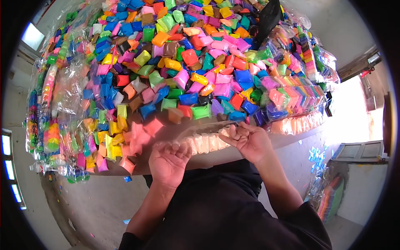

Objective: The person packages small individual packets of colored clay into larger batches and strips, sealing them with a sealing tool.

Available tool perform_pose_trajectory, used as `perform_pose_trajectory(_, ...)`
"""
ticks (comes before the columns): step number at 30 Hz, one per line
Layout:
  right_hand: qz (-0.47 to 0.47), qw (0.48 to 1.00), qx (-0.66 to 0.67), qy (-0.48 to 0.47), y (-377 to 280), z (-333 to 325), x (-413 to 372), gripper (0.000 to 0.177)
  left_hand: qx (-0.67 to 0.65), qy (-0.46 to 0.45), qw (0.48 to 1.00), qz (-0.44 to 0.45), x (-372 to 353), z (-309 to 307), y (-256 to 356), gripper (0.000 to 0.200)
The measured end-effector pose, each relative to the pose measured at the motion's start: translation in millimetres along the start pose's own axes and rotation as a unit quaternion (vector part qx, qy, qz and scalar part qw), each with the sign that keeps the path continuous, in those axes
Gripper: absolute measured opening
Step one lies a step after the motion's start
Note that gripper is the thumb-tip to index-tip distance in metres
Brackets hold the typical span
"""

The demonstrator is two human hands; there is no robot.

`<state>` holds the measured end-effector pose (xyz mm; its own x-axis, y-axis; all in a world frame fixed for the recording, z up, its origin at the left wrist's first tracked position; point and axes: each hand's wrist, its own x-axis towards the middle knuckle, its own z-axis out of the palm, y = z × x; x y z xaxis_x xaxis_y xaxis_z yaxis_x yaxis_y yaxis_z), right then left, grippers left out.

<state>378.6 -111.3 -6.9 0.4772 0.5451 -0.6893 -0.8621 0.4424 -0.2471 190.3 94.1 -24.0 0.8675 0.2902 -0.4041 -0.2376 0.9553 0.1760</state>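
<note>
A clear plastic bag point(207, 143) with a row of peach-coloured packets inside lies at the near edge of the table, between my hands. My left hand point(168, 163) is at the bag's left end, palm up, with its fingers curled against the plastic. At the other end, my right hand point(250, 143) has its thumb and fingers closed on the bag's film. Loose coral packets point(139, 135) lie just left of my left hand. Beyond the bag spreads a large heap of small coloured packets point(200, 79).
Filled clear bags stack along the table's left side point(68, 96). On the right lie a bag of multicoloured packets point(291, 96) and a bag of peach packets point(298, 123). A black object point(268, 21) rests on the heap. Blue scraps point(317, 156) litter the floor.
</note>
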Motion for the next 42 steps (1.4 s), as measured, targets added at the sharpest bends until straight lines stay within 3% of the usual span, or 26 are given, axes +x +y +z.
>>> perform_pose_trajectory(1, -0.005, 1.0, 0.013, -0.021, 3.2, -2.7, 2.2, 0.032, 0.001, 0.0, 1.0, 0.0, -0.7, 3.7, -0.2, 0.034)
perform_pose_trajectory(3, -0.01, 0.999, 0.026, -0.043, 7.3, -5.5, 5.3, 0.032, 0.033, 0.125, 0.99, 0.057, -0.3, 14.9, -0.3, 0.032)
perform_pose_trajectory(6, -0.014, 0.997, 0.056, -0.055, 12.7, -5.6, 8.2, 0.033, -0.007, 0.149, 0.986, 0.071, 4.7, 13.7, 3.1, 0.029)
perform_pose_trajectory(7, -0.032, 0.996, 0.067, -0.04, 15.7, -4.8, 9.0, 0.006, -0.007, 0.148, 0.986, 0.072, 5.3, 9.3, 3.9, 0.029)
perform_pose_trajectory(8, -0.05, 0.995, 0.079, -0.024, 17.3, -4.6, 8.9, 0.026, 0.001, 0.124, 0.99, 0.072, 5.5, 3.1, 4.8, 0.029)
perform_pose_trajectory(9, -0.051, 0.995, 0.079, -0.025, 17.9, -5.3, 8.0, 0.026, 0.01, 0.101, 0.992, 0.073, 5.3, 0.9, 5.7, 0.029)
perform_pose_trajectory(10, -0.057, 0.997, 0.052, -0.027, 18.0, -6.0, 7.0, 0.007, 0.01, 0.1, 0.992, 0.073, 6.0, 0.5, 6.6, 0.029)
perform_pose_trajectory(11, -0.063, 0.997, 0.024, -0.03, 17.7, -6.2, 6.7, 0.034, 0.026, 0.111, 0.989, 0.09, 7.0, 1.2, 7.6, 0.028)
perform_pose_trajectory(12, -0.062, 0.997, 0.023, -0.031, 15.9, -6.9, 6.2, 0.034, 0.042, 0.123, 0.986, 0.107, 7.0, 1.5, 9.0, 0.026)
perform_pose_trajectory(18, -0.026, 0.998, -0.051, -0.038, -10.7, -9.2, 2.4, 0.022, 0.117, 0.125, 0.982, 0.078, -0.5, 3.0, 20.2, 0.018)
perform_pose_trajectory(20, -0.001, 0.985, -0.073, -0.158, -18.6, -24.5, 10.1, 0.012, 0.122, 0.118, 0.983, 0.07, -0.9, -0.2, 24.4, 0.016)
perform_pose_trajectory(25, 0.003, 0.975, -0.176, -0.134, -32.1, -29.5, 13.1, 0.005, 0.123, 0.071, 0.989, 0.029, -0.8, -17.8, 40.8, 0.011)
perform_pose_trajectory(27, 0.002, 0.974, -0.196, -0.11, -36.3, -31.0, 13.5, 0.004, 0.216, 0.117, 0.969, -0.007, -3.0, -10.7, 47.8, 0.013)
perform_pose_trajectory(28, 0.004, 0.96, -0.239, -0.145, -41.7, -37.5, 16.3, 0.004, 0.216, 0.117, 0.969, -0.007, -3.8, -12.5, 52.6, 0.013)
perform_pose_trajectory(30, 0.008, 0.943, -0.281, -0.18, -46.9, -41.5, 17.9, 0.005, 0.315, 0.033, 0.947, -0.06, -6.1, -19.0, 65.5, 0.018)
perform_pose_trajectory(31, -0.018, 0.918, -0.359, -0.169, -47.7, -41.8, 17.4, 0.005, 0.315, 0.034, 0.947, -0.06, -7.5, -25.2, 72.6, 0.018)
perform_pose_trajectory(32, -0.043, 0.886, -0.434, -0.157, -48.1, -41.6, 17.2, 0.005, 0.394, 0.029, 0.917, -0.06, -8.4, -32.9, 79.5, 0.02)
perform_pose_trajectory(33, -0.043, 0.886, -0.434, -0.157, -47.9, -40.5, 16.9, 0.005, 0.47, 0.025, 0.88, -0.059, -9.1, -32.0, 81.7, 0.022)
perform_pose_trajectory(34, -0.066, 0.86, -0.486, -0.142, -47.1, -39.2, 16.4, 0.005, 0.47, 0.025, 0.88, -0.059, -10.3, -30.1, 82.1, 0.022)
perform_pose_trajectory(36, -0.088, 0.831, -0.535, -0.127, -46.9, -40.7, 17.0, 0.005, 0.583, 0.074, 0.807, -0.049, -14.2, -21.1, 81.9, 0.02)
perform_pose_trajectory(38, -0.108, 0.758, -0.637, -0.091, -49.0, -47.6, 18.4, 0.005, 0.599, 0.084, 0.795, -0.036, -16.3, -18.4, 80.6, 0.021)
perform_pose_trajectory(40, -0.114, 0.761, -0.632, -0.088, -44.1, -48.7, 19.1, 0.006, 0.613, 0.098, 0.783, -0.024, -17.1, -22.5, 81.7, 0.023)
perform_pose_trajectory(42, -0.12, 0.767, -0.625, -0.085, -38.7, -51.2, 17.1, 0.006, 0.68, 0.095, 0.727, 0.009, -15.0, -33.0, 86.0, 0.029)
